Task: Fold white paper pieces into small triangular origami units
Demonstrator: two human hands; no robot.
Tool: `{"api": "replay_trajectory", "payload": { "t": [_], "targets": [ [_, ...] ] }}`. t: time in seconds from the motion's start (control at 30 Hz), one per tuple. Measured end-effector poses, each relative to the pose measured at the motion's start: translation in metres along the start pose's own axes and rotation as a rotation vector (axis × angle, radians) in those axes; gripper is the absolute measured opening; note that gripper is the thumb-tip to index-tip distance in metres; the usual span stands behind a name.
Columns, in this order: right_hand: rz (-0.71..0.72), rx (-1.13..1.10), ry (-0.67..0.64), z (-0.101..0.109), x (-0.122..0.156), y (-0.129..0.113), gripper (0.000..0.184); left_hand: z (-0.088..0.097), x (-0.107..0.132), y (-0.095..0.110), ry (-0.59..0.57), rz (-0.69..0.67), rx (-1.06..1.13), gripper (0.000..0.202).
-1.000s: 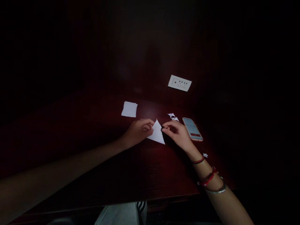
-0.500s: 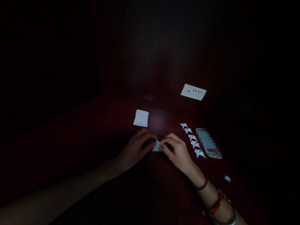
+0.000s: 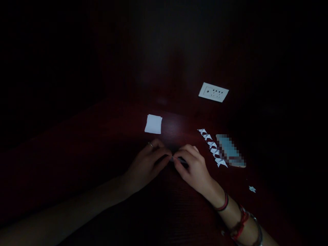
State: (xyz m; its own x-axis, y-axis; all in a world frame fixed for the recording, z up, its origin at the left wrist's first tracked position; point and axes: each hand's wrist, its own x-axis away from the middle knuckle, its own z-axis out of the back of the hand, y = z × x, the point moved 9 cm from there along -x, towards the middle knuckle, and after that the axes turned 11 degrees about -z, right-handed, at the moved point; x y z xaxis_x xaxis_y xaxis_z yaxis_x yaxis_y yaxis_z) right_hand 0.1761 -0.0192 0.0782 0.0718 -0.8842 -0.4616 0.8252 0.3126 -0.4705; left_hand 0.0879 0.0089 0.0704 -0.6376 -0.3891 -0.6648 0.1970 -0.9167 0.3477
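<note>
Between my two hands, over the dark red table, is a small piece of paper (image 3: pixel 172 158), now seen almost edge-on and mostly covered by fingers. My left hand (image 3: pixel 150 162), with a ring on one finger, pinches its left side between thumb and fingertips. The right side is gripped the same way by my right hand (image 3: pixel 191 162), which has bracelets on the wrist. Just beyond the left hand lies a stack of white square paper sheets (image 3: pixel 153 124). To the right of my right hand runs a slanting row of small folded paper pieces (image 3: pixel 212 147).
A phone (image 3: pixel 230 150), its screen pixelated, lies beside the folded row. A power socket (image 3: pixel 213 92) is at the back right. A small crumpled-looking paper piece (image 3: pixel 252 189) rests near the right forearm. The surroundings are very dark.
The paper in my hands has turned from showing a pale face to nearly edge-on, and the fingertips have come closer together. The background things sit slightly higher in view.
</note>
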Motion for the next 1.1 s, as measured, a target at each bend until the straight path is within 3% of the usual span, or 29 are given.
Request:
{"api": "replay_trajectory", "payload": {
  "t": [0.43, 0.7, 0.9, 1.1],
  "targets": [
    [-0.015, -0.089, -0.095, 0.013, -0.003, 0.008, 0.010, 0.004, -0.003, -0.005, 0.020, 0.069, 0.044, 0.010],
    [-0.023, -0.136, -0.031, 0.030, -0.008, 0.023, 0.009, 0.009, -0.002, -0.018, 0.034, 0.146, 0.051, 0.012],
    [0.021, -0.109, -0.072, 0.016, 0.001, 0.004, 0.006, -0.006, -0.001, 0.002, 0.010, 0.064, 0.130, 0.011],
    [0.043, -0.044, -0.094, 0.009, 0.003, -0.002, 0.008, -0.008, 0.000, 0.006, -0.030, 0.018, 0.089, 0.009]
  ]
}}
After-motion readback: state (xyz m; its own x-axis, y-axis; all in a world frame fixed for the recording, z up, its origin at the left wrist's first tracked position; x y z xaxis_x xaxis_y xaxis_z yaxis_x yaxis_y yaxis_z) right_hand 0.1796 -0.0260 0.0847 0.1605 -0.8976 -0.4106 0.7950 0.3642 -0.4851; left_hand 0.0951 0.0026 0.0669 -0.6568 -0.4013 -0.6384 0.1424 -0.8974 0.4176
